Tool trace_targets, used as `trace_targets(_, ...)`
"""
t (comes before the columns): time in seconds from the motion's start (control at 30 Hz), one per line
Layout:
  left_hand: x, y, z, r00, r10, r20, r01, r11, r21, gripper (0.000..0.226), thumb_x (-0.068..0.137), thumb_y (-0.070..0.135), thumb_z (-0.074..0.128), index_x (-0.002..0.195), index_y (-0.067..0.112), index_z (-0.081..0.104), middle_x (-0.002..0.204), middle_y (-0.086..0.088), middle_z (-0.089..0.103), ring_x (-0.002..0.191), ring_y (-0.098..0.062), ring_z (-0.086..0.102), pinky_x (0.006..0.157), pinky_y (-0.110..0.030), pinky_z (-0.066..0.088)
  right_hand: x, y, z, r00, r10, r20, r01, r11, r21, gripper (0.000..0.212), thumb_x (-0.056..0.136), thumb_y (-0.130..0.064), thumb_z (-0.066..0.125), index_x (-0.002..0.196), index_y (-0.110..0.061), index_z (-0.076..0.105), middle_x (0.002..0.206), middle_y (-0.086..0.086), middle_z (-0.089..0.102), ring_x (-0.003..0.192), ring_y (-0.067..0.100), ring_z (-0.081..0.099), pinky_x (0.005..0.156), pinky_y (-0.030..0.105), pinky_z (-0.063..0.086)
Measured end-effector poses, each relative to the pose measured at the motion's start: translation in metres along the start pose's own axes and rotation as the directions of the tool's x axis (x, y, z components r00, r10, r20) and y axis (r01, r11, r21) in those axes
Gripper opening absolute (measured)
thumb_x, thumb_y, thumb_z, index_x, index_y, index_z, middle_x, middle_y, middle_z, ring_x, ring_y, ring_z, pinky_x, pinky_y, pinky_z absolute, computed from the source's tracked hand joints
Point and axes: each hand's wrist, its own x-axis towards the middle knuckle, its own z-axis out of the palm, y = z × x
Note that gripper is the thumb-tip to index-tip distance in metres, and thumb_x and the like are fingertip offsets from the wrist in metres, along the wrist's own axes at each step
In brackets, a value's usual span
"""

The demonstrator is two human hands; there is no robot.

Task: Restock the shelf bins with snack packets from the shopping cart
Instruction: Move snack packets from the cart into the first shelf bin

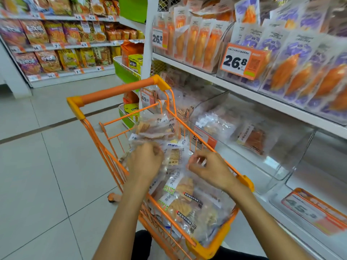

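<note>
My left hand (pixel 145 162) curling its fingers into the clear snack packets (pixel 180 196) heaped in the orange shopping cart (pixel 244 182), my right hand (pixel 208 169) hovering by the cart's right rim, fingers bent, seemingly pinching a packet edge, clear shelf bins (pixel 244 132) sitting just right.

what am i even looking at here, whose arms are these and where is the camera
The single picture comes from a camera worn on a person's head, looking forward and down, so the arms are that person's own. They stand in a shop aisle over an orange shopping cart piled with clear snack packets. The left hand and right hand are both down among the packets, fingers curled; blur hides whether either truly grips one. To the right, clear shelf bins sit partly filled, under a 26.8 price tag.
</note>
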Motion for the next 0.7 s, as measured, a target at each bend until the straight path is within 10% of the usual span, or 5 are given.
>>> trace_targets(0.13, 0.008, 0.002, 0.011, 0.998, 0.054, 0.040, -0.053, 0.998, -0.027, 0.019, 0.092, 0.022, 0.055, 0.106, 0.027, 0.067, 0.098, 0.009, 0.069, 0.093, -0.015, 0.065, 0.071, -0.030, 0.052, 0.019, -0.004, 0.007, 0.983, -0.046, 0.177, 0.071, 0.988, -0.137, 0.064, 0.080, -0.025, 0.073, 0.137, -0.025, 0.044, 0.146, -0.004, 0.038, 0.135, 0.015, 0.031, 0.107, 0.028, 0.027)
trace_targets(0.23, 0.009, -0.002, 0.016, 0.957, 0.213, 0.198, -0.230, 0.971, 0.068, 0.030, 0.094, 0.014, 0.049, 0.115, 0.026, 0.066, 0.106, -0.005, 0.067, 0.097, -0.024, 0.061, 0.068, -0.032, 0.046, 0.018, 0.005, 0.019, 0.951, -0.021, 0.309, 0.075, 0.983, -0.166, 0.064, 0.088, -0.024, 0.065, 0.146, -0.024, 0.037, 0.151, -0.003, 0.037, 0.139, 0.015, 0.032, 0.111, 0.027, 0.026)
trace_targets(0.47, 0.012, -0.013, 0.002, 0.953, 0.212, 0.218, -0.127, 0.929, -0.348, 0.027, 0.100, 0.019, 0.043, 0.111, 0.036, 0.061, 0.074, -0.007, 0.064, 0.060, -0.024, 0.054, 0.057, -0.026, 0.039, 0.002, 0.026, -0.017, 0.998, -0.047, 0.047, 0.046, 0.998, 0.031, 0.022, 0.095, -0.034, 0.055, 0.106, -0.027, 0.073, 0.093, -0.011, 0.072, 0.069, -0.003, 0.057, 0.061, 0.013, 0.039)
trace_targets(0.57, 0.012, -0.006, -0.006, 0.990, 0.130, 0.046, -0.086, 0.845, -0.527, 0.024, 0.097, 0.017, 0.050, 0.098, 0.036, 0.064, 0.094, 0.017, 0.067, 0.091, -0.006, 0.062, 0.078, -0.022, 0.045, 0.000, 0.026, -0.023, 0.996, 0.013, -0.087, 0.011, 0.962, 0.273, 0.037, 0.091, -0.042, 0.051, 0.074, -0.015, 0.069, 0.060, 0.000, 0.043, 0.054, 0.010, 0.035, 0.053, 0.023, 0.029)
trace_targets(0.7, 0.009, 0.002, -0.007, 0.994, 0.078, 0.075, -0.019, 0.808, -0.589, 0.016, 0.095, 0.023, 0.057, 0.105, 0.024, 0.069, 0.100, 0.016, 0.067, 0.096, 0.001, 0.062, 0.082, -0.015, 0.046, 0.002, 0.022, -0.029, 0.991, 0.129, 0.035, -0.129, 0.865, 0.486, 0.040, 0.095, -0.027, 0.053, 0.056, -0.024, 0.062, 0.066, 0.010, 0.032, 0.059, 0.021, 0.026, 0.051, 0.025, 0.023)
